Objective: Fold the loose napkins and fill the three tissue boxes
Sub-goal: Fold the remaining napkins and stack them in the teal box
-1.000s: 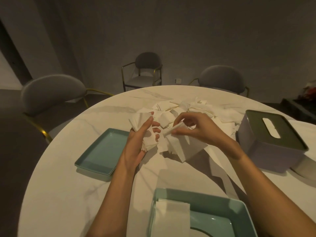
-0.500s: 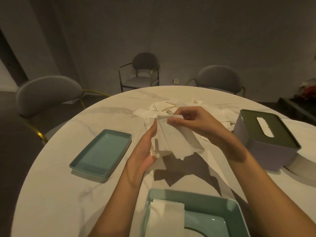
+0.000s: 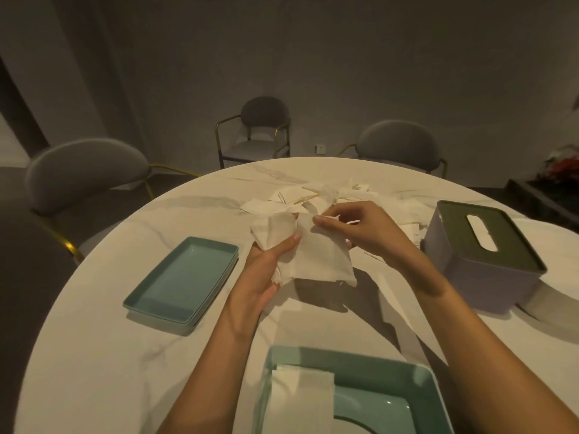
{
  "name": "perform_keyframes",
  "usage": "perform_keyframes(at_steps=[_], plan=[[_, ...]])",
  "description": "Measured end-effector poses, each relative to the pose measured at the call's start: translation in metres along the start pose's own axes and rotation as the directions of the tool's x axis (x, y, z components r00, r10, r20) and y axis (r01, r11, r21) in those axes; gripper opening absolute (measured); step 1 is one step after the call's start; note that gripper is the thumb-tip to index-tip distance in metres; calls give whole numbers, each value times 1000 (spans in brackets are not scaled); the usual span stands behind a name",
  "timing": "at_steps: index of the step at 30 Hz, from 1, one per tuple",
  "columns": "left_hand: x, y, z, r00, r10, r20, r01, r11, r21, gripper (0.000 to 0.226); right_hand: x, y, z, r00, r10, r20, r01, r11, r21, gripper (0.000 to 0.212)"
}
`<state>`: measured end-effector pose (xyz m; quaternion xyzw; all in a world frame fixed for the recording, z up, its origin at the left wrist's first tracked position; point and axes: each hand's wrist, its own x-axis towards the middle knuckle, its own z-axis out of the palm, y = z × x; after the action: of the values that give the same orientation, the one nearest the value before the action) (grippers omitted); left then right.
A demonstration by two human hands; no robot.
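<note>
White paper napkin hangs in the air above the middle of the worktop, held up between both hands. Its upper edge runs roughly left to right between the two grips, and its longer side drops from there toward the person, the lower corners loose over the marble.

Left hand grips a wad of napkins from below and from the left, thumb pressed across the front of the paper and fingers curled behind it. Right hand pinches the napkin's top edge, thumb and forefinger clamped together on the paper.

Just behind the held napkin, farther from the person, lies the pile of loose napkins, scattered flat and crumpled. To the right of the napkin stands a lilac tissue box with a dark green lid and a slot on top; a second pale box shows partly behind it. To the left of the napkin lies a teal tray, its long axis slanting away to the right. Nearest the person, below the napkin, an open teal box holds a folded napkin stack at its left side.

Three grey chairs stand beyond the worktop.
</note>
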<state>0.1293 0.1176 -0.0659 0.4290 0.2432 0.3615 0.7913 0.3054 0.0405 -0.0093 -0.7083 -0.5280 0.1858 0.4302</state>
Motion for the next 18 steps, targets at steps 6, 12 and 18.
perform_keyframes(at_steps=[6, 12, 18], plan=[[4, -4, 0, 997, 63, -52, -62, 998, 13, 46, -3, 6, -15, 995, 4, 105, -10, 998, 58, 28], [2, 1, 3, 994, 99, -43, -96, 993, 61, 32, -3, 2, -13, 990, -4, 138, 3, 1000, 9, 44], [-2, 9, 2, 986, 161, -32, -152, 969, 194, 27, -1, 3, -13, 1000, 18, 8, -18, 998, -64, 27]])
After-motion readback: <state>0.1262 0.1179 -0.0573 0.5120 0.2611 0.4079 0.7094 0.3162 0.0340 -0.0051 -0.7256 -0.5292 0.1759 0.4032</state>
